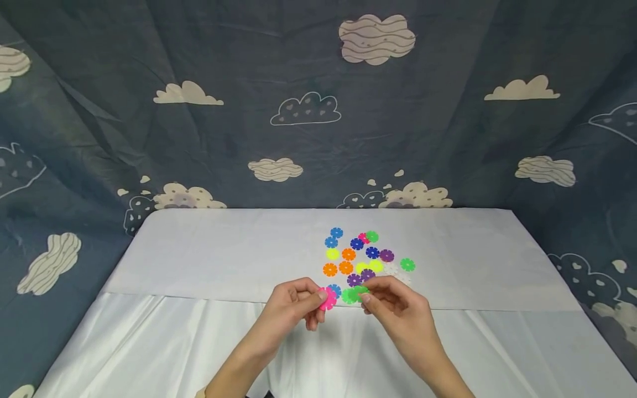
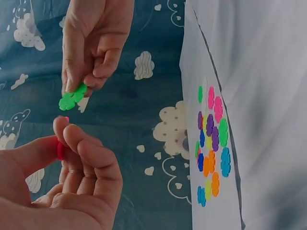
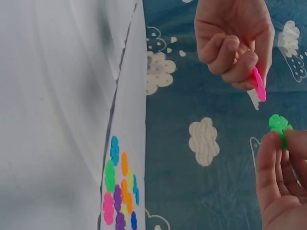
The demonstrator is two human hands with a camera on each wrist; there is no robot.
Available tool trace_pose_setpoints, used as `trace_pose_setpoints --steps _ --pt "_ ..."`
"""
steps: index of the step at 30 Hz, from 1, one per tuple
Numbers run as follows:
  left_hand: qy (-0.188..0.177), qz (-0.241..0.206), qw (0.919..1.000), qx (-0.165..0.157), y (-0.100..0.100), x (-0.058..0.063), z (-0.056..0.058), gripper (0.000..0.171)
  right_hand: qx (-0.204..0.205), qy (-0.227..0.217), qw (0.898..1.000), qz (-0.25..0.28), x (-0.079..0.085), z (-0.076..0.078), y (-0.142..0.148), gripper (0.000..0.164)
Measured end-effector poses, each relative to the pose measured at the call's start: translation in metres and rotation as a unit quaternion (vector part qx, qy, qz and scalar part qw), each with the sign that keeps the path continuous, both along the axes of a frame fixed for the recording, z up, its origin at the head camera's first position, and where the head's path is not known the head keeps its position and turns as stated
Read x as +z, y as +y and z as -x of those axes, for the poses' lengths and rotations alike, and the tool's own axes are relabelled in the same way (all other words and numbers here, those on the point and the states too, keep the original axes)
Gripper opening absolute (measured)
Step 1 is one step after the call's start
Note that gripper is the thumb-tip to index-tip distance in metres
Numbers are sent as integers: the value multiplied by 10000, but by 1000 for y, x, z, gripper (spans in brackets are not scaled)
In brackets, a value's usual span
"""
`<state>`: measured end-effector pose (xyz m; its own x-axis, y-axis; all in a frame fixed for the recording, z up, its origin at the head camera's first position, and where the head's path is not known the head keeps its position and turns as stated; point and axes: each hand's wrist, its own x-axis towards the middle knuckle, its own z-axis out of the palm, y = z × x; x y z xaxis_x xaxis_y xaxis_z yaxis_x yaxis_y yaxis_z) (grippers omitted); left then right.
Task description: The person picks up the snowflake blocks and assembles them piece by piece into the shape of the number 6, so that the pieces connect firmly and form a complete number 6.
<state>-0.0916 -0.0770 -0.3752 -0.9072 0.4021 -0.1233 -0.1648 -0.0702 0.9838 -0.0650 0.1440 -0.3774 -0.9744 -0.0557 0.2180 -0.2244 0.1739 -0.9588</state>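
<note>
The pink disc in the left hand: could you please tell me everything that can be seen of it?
The pink disc is bright, thin and flat, with a notched, flower-like edge; it looks like plastic. The left hand pinches it at one side, hiding part of it. It is held up above the white cloth, with its face visible in the head view and nearly edge-on in the right wrist view. Nothing else is seen touching it.

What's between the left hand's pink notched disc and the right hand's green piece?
Right wrist view: a bare gap separates the pink notched disc and the green piece, with only the dark cloud-print backdrop showing behind it.
</note>
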Motion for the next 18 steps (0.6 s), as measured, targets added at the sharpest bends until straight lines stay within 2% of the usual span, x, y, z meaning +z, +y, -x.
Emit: trace_pose_setpoints --steps 10,18 --pt "-99 -154 9997 -172 4 -4 -1 26 325 542 9979 131 -13 -1 -11 17" --pt "-119 -436 9990 -18 11 -11 -2 25 401 1252 9912 173 -21 -1 -17 19"
